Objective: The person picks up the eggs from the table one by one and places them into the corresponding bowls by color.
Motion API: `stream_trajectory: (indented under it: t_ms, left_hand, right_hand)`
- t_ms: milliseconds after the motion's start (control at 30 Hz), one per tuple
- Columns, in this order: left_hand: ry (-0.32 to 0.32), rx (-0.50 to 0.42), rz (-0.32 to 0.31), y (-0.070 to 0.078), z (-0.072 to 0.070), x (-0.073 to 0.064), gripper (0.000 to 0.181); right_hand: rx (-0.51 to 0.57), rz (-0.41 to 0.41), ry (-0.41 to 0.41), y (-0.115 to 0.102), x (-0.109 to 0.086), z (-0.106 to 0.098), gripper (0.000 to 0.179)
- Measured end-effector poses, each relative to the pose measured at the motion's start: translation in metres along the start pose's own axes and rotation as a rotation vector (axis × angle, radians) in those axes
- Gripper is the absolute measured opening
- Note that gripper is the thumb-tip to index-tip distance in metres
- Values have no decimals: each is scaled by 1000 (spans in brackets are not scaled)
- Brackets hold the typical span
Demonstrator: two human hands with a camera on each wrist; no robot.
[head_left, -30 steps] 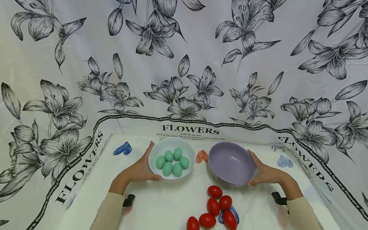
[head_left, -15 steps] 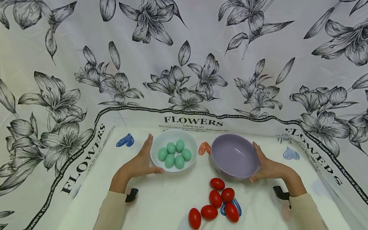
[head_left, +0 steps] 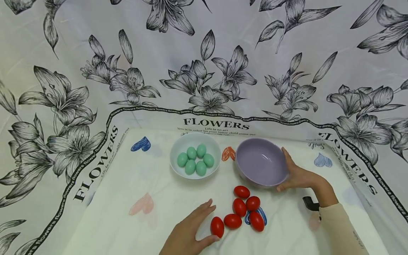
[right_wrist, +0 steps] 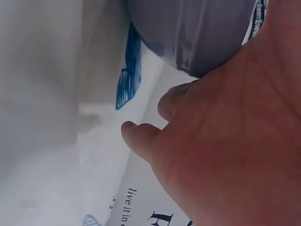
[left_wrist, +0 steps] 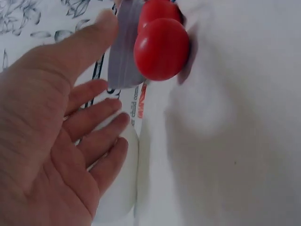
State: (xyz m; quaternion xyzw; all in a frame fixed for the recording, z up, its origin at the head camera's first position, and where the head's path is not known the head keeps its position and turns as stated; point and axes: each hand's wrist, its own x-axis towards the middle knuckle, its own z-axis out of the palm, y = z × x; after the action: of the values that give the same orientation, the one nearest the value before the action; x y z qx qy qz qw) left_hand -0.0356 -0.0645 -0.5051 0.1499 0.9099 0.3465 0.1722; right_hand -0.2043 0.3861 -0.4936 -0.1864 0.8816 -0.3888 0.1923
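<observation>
Low at the front, my left hand (head_left: 192, 228) is spread, its thumb and fingers either side of the nearest red egg (head_left: 217, 227). In the left wrist view, the fingers (left_wrist: 101, 127) are apart from a red egg (left_wrist: 162, 49). Several red eggs lie loosely grouped, among them one at the back (head_left: 242, 191). My right hand (head_left: 299, 177) holds the right side of a purple bowl (head_left: 262, 161), thumb in front and fingers behind. In the right wrist view, the purple bowl's outer wall (right_wrist: 202, 33) meets the right hand (right_wrist: 230, 141). No eggs are inside the purple bowl.
A white bowl (head_left: 195, 175) with several pale green eggs (head_left: 201, 150) stands left of the purple bowl. The white tablecloth (head_left: 111, 209) bears printed hearts and lettering. Behind it hangs a flower-patterned cloth (head_left: 178, 53).
My left hand has let go of the white bowl and come forward and right, down to the red eggs. The right hand stays on the purple bowl. The head view has tilted down.
</observation>
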Motion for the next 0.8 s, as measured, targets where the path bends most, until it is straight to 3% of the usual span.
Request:
stream_trajectory:
  t_ms: [167,333,467,567,700,800]
  left_hand:
    - [-3,111,49,9,1,6,87]
    - [11,96,93,17,10,13,85]
    - [-1,82,71,11,20,16,87]
    - [-49,69,32,6,26,15,87]
    - [-116,39,4,7,28,14,83]
    - [-132,43,1,10,27,15,79]
  right_hand:
    - [22,13,-35,-1,-1,1,170]
    - [29,17,-39,0,2,-2,170]
    - [64,36,-47,-1,5,-1,167]
    - [67,44,-70,0,2,4,166]
    - [48,29,-49,-1,-2,5,165]
    - [53,32,-22,-3,-4,2,165]
